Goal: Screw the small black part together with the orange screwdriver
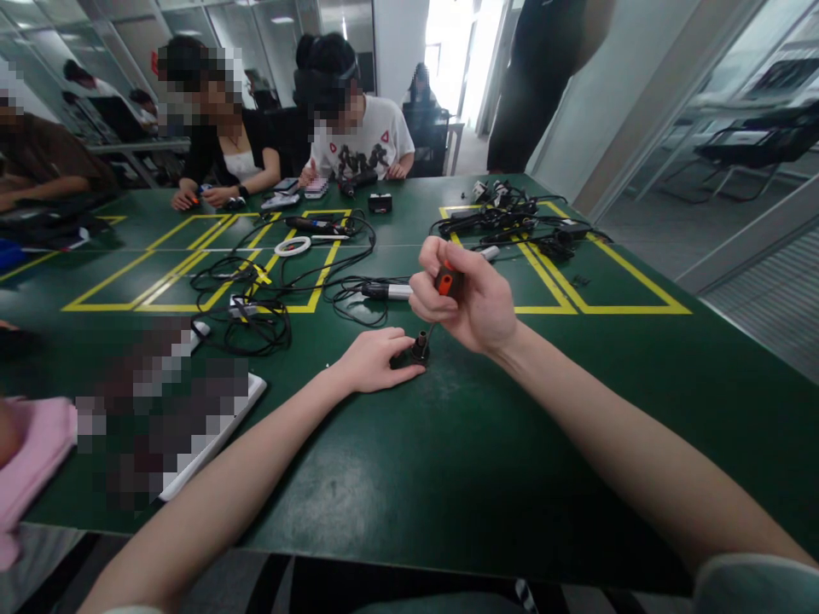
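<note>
A screwdriver with a black and orange handle is gripped in my right hand, raised above the green table. Its thin shaft points down toward a small dark part that stands on the tabletop. Fingers and thumb of my left hand hold that part from its left side, with the hand resting on the table. Whether the screwdriver's tip touches the part cannot be made out.
Black cables with a white adapter lie left of centre. Beyond my hands are a silver-and-black tool, a white ring and a cable pile. Pixelated flat objects lie near left. People sit across the table.
</note>
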Demonstrator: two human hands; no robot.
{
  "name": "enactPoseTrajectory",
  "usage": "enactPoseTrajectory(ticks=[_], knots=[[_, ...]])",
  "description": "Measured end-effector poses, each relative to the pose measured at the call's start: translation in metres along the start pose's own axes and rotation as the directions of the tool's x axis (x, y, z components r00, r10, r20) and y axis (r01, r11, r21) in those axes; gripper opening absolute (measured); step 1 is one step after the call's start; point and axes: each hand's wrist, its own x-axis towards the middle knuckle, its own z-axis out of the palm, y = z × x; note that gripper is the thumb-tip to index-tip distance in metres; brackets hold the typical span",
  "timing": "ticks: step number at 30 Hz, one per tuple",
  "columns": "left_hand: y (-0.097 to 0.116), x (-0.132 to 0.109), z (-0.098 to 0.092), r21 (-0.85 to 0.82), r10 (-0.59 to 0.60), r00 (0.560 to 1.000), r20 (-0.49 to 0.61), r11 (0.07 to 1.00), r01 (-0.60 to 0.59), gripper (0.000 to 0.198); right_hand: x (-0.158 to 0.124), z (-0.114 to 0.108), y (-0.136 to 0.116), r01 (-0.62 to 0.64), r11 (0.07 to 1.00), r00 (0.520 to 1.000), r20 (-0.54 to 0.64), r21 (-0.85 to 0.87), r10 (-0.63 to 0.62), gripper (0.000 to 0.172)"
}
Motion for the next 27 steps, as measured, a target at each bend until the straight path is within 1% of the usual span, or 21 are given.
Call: enactPoseTrajectory(ticks=[3,9,11,13,17,19,22,27], knots=[[-0.0003,0.0,0.0003,0.003,0.002,1.0,-0.001,1.0,-0.002,0.035,0.0009,0.0003,-0.0002,0.003,1.0,1.0,0.012,-0.004,-0.003,0.042],[0.0012,0.0001,-0.0011,0.003,-0.012,1.0,0.01,1.0,0.012,0.035,0.0035,0.0035,-0.0022,-0.059,0.998,0.997,0.047,0.023,0.058,0.058],[0.0017,0.0003,-0.0016,0.005,-0.018,1.0,0.013,1.0,0.018,0.035,0.0026,0.0036,-0.0022,-0.069,0.997,0.996,0.056,0.021,0.067,0.06],[0.0019,0.0004,-0.0018,0.005,-0.021,1.0,0.012,1.0,0.021,0.036,0.001,0.003,-0.0016,-0.058,0.998,0.997,0.05,0.013,0.058,0.057],[0.0018,0.0004,-0.0018,0.008,-0.013,1.0,0.007,1.0,0.013,0.035,-0.0009,0.0016,0.0002,-0.024,1.0,0.999,0.026,0.014,0.024,0.044],[0.0017,0.0004,-0.0017,0.011,-0.009,1.0,0.007,1.0,0.009,0.035,-0.0003,0.0017,0.0005,-0.016,1.0,1.0,0.026,0.027,0.015,0.042],[0.0017,0.0005,-0.0017,0.012,-0.014,1.0,0.015,1.0,0.014,0.036,0.0018,0.0031,-0.0002,-0.013,0.999,1.0,0.027,0.046,0.012,0.047],[0.0018,0.0006,-0.0019,0.018,-0.017,1.0,0.013,1.0,0.017,0.035,0.0037,0.0046,-0.0017,-0.061,0.997,0.998,0.033,0.043,0.06,0.057]])
